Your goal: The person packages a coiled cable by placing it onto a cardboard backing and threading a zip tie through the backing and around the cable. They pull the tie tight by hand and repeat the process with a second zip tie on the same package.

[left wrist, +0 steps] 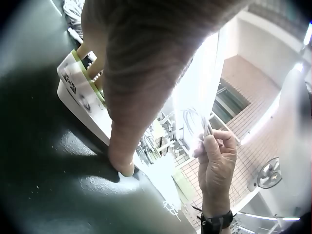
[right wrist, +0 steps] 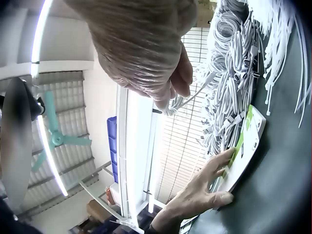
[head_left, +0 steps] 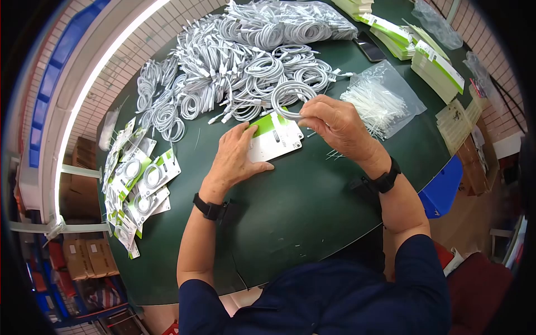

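Observation:
My right hand (head_left: 341, 127) pinches a coiled white cable (head_left: 275, 101) between thumb and fingertips, raised over the far edge of a green-and-white packaging card (head_left: 273, 148). In the left wrist view that hand shows from the side, the coil pale against bright light. My left hand (head_left: 231, 156) spans the left end of the card on the table. Its fingers lie over the card's green far side and its thumb sits along the near edge, as the right wrist view also shows. The left wrist view reveals a second white layer (left wrist: 73, 105) beneath the top card.
Coiled cables (head_left: 234, 67) heap across the table's far side. Carded cables (head_left: 139, 184) pile at the left. A plastic bag of white cable ties (head_left: 379, 103) lies at the right, near a dark phone (head_left: 369, 47). Stacks of green-and-white cards (head_left: 438, 70) stand behind it.

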A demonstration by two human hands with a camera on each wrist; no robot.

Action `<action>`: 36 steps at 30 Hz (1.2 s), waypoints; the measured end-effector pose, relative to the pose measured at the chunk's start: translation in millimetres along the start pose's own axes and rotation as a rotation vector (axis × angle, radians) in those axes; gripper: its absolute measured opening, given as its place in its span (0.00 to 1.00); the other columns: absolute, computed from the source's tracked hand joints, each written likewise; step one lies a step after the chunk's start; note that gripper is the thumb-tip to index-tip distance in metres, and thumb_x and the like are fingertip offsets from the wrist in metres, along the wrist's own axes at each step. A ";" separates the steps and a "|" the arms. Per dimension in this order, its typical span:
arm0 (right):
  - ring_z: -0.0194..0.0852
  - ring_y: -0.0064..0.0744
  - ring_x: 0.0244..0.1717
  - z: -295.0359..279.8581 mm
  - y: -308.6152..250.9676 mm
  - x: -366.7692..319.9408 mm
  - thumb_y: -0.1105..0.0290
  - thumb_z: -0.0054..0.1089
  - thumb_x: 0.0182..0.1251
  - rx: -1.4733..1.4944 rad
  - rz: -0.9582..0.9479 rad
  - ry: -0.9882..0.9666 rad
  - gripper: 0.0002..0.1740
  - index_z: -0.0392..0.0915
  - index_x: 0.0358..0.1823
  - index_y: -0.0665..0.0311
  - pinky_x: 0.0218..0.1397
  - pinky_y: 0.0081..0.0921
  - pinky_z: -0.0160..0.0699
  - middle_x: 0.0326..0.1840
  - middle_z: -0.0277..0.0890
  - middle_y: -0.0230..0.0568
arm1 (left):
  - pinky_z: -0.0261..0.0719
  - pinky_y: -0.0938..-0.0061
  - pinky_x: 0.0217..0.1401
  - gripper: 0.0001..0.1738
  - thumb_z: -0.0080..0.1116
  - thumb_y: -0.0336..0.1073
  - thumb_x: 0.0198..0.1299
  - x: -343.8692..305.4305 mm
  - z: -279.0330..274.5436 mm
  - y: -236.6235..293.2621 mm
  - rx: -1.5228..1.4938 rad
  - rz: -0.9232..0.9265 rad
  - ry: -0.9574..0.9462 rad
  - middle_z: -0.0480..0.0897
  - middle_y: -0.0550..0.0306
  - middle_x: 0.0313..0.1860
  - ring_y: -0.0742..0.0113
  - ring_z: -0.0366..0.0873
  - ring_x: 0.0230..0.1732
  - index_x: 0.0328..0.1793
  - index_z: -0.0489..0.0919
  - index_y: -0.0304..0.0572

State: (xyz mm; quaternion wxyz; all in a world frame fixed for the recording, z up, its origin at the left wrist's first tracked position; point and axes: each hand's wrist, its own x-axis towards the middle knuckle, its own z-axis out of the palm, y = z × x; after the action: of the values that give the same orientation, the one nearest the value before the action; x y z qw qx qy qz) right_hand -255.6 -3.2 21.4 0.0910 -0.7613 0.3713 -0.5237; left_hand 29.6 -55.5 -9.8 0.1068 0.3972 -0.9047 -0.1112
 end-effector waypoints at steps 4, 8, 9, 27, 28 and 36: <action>0.87 0.44 0.36 -1.6 4.6 -1.0 0.79 0.75 0.64 -0.020 -0.032 -0.023 0.10 0.81 0.43 0.67 0.38 0.33 0.85 0.40 0.85 0.44 | 0.60 0.50 0.86 0.52 0.78 0.54 0.56 -0.2 1.5 -3.1 0.065 -0.002 -0.042 0.68 0.32 0.81 0.34 0.63 0.82 0.81 0.69 0.32; 0.86 0.43 0.35 -0.7 5.2 -1.5 0.78 0.75 0.64 -0.019 -0.028 -0.029 0.10 0.81 0.42 0.66 0.37 0.32 0.84 0.39 0.85 0.43 | 0.57 0.49 0.87 0.47 0.70 0.53 0.65 -0.7 5.0 -8.4 0.058 0.007 -0.074 0.64 0.29 0.83 0.32 0.59 0.84 0.81 0.67 0.30; 0.86 0.43 0.35 -0.2 5.4 -1.7 0.78 0.75 0.64 -0.023 -0.027 -0.029 0.10 0.81 0.42 0.66 0.37 0.32 0.84 0.39 0.85 0.43 | 0.57 0.49 0.87 0.45 0.68 0.53 0.68 -0.6 3.0 -8.7 0.048 -0.007 -0.093 0.63 0.28 0.84 0.32 0.58 0.84 0.82 0.66 0.30; 0.87 0.44 0.37 8.7 -15.0 -2.7 0.80 0.77 0.61 0.180 -0.065 0.082 0.15 0.80 0.44 0.65 0.38 0.31 0.85 0.40 0.85 0.43 | 0.83 0.59 0.39 0.08 0.64 0.27 0.64 -53.0 -38.0 62.4 0.195 0.112 0.287 0.85 0.54 0.37 0.53 0.85 0.37 0.49 0.82 0.41; 0.87 0.44 0.37 11.5 -19.1 -3.3 0.80 0.77 0.61 0.167 -0.076 0.045 0.14 0.80 0.44 0.65 0.38 0.32 0.86 0.40 0.85 0.43 | 0.83 0.59 0.39 0.07 0.64 0.27 0.64 -57.4 -31.0 67.9 0.163 0.102 0.242 0.84 0.54 0.36 0.53 0.85 0.37 0.48 0.82 0.41; 0.88 0.48 0.38 40.6 -29.7 -20.6 0.78 0.75 0.61 0.063 -0.070 -0.133 0.12 0.81 0.43 0.64 0.39 0.36 0.87 0.41 0.85 0.44 | 0.80 0.57 0.37 0.07 0.67 0.32 0.64 -41.4 -5.6 77.0 0.026 0.099 0.232 0.83 0.54 0.34 0.52 0.84 0.36 0.43 0.79 0.42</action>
State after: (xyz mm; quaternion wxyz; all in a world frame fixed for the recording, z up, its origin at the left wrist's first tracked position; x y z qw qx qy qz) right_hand -210.2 21.3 4.4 0.1211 -0.8037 0.3209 -0.4863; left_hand 5.0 25.4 13.2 0.2110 0.3635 -0.9062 -0.0476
